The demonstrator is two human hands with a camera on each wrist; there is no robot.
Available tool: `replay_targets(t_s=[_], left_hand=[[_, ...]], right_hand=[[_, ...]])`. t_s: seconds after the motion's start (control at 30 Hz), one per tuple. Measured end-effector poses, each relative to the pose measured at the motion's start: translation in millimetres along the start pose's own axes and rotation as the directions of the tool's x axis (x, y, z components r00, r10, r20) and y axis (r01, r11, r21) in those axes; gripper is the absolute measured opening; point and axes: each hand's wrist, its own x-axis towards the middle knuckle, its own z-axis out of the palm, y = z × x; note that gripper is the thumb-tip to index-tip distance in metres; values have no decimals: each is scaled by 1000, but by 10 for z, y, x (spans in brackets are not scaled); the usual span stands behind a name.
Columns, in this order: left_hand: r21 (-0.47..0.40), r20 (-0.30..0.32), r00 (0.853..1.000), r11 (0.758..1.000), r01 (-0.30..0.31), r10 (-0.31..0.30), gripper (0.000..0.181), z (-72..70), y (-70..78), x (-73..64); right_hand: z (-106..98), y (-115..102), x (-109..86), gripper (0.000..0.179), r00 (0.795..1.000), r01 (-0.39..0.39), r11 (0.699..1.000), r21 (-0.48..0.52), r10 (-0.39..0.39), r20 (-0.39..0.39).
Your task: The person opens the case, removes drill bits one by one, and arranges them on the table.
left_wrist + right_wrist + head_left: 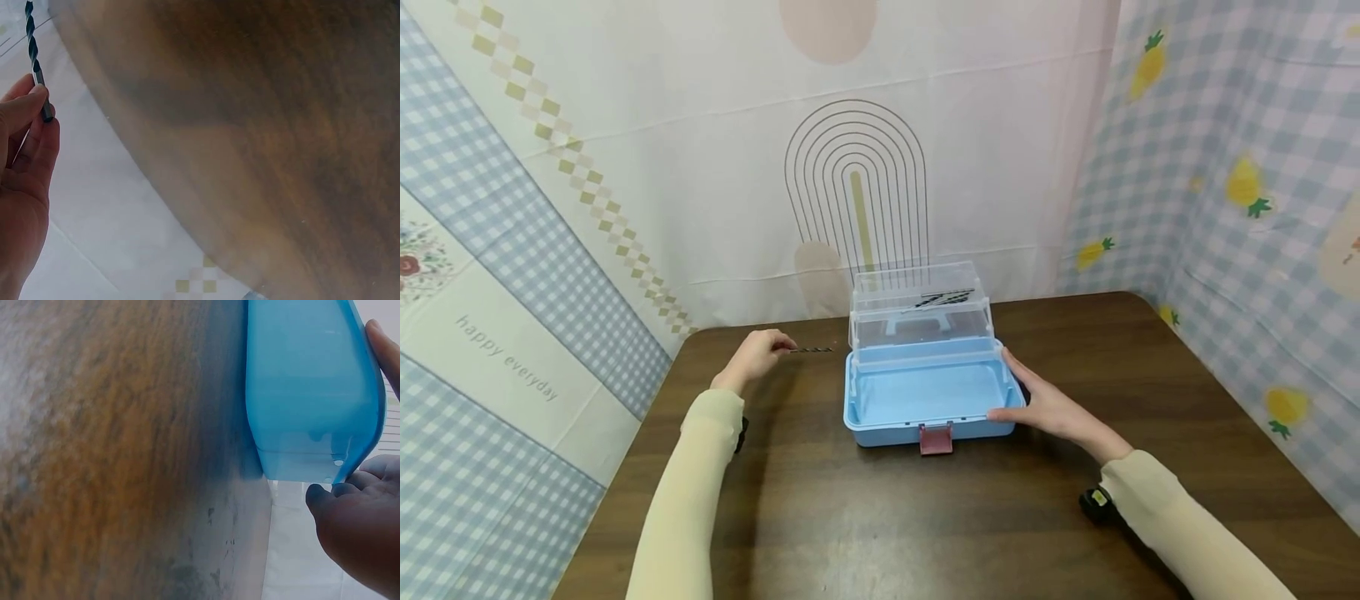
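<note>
My left hand [756,357] pinches a dark twist drill bit [814,350] by its shank between thumb and fingers, above the table left of the box. In the left wrist view the spiral end of the drill bit [32,47] points away from the fingers. A light blue toolbox [932,396] stands open, its bottom compartment bare. Over its back part rise clear plastic trays [917,333], and several dark drill bits [947,298] lie up there. With thumb and fingers spread along the rim, my right hand [1052,408] holds the toolbox's right end.
A pinkish-red latch [936,439] hangs down at the toolbox's front. Brown wood-grain table [880,517] surrounds the box. Behind the table hangs a white patterned cloth [715,167], with a blue checked cloth [1225,275] on the right.
</note>
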Motion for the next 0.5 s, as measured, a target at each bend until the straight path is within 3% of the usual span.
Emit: replay_targets(t_s=[0.5], left_hand=[[12,-16,999,999,-46,46,12,112,-73,-19]], right_hand=[[6,-17,-6,113,1000,3,1000,8,-3,5]])
